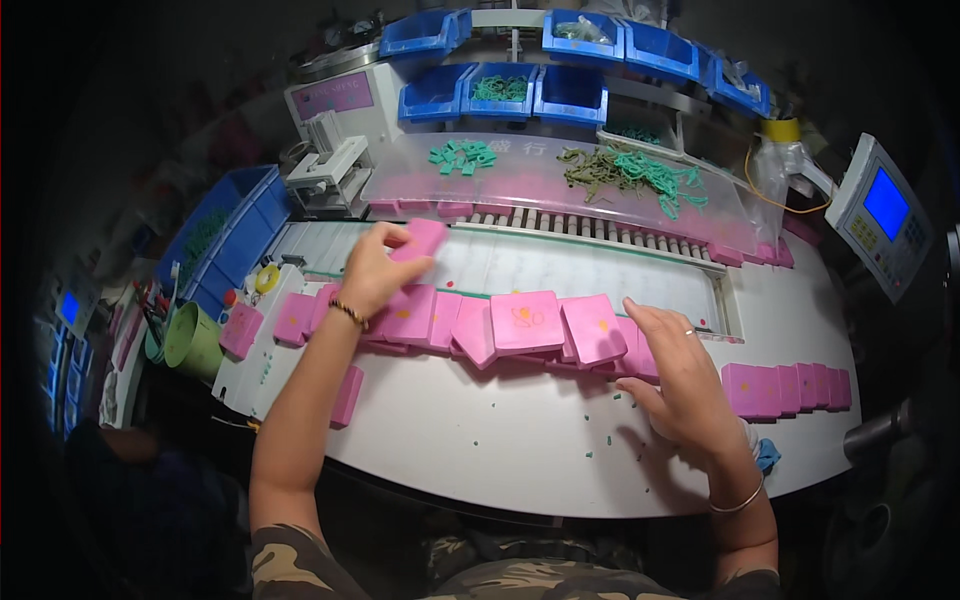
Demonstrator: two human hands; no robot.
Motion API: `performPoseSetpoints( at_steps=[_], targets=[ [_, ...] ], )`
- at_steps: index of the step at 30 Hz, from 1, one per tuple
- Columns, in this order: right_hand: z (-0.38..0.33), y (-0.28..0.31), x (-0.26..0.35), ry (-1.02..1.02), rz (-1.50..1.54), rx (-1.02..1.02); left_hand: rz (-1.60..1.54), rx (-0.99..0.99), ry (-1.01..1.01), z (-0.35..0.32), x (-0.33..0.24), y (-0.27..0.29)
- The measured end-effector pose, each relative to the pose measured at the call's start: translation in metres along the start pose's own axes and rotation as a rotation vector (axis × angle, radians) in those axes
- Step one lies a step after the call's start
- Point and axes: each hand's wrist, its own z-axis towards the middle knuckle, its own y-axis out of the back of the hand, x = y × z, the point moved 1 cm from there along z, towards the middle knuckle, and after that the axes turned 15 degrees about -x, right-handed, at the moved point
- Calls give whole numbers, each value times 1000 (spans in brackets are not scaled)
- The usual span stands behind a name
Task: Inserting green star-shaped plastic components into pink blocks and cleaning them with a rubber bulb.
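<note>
My left hand (pixel 378 268) grips a pink block (pixel 425 238), which looks like a rubber mould, between thumb and fingers. It holds the block above the near side of the white conveyor belt. Below it, similar pink mould blocks (pixel 527 322) lie in a long overlapping row on the white table, some with yellow marks. At the right end of this row, my right hand (pixel 680 378) is held with thumb and fingers apart. The nearest blocks (pixel 640 350) sit beside its fingers, and nothing shows in its grasp.
Blue bins (pixel 500 95) stand behind the conveyor (pixel 560 265). Green pieces (pixel 462 156) lie on a clear cover. At right are a control panel (pixel 885 205) and more pink blocks (pixel 785 390). A blue crate (pixel 230 230) and green cup (pixel 190 338) stand left. Green crumbs dot the table (pixel 450 450).
</note>
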Motion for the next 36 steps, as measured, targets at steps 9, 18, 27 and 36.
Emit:
performPoseSetpoints(
  at_steps=[9, 18, 27, 36],
  targets=[
    [35, -28, -25, 79, 35, 225, 604, -238, -138, 35, 51, -27],
    [28, -26, -21, 56, -43, 222, -179, -116, -493, -68, -84, -37],
    [-5, 14, 1, -75, -85, 75, 90, 218, -600, -94, -84, -51],
    [-22, 21, 4, -103, 20, -65, 61, 177, -560, -81, -79, -35]
  ],
)
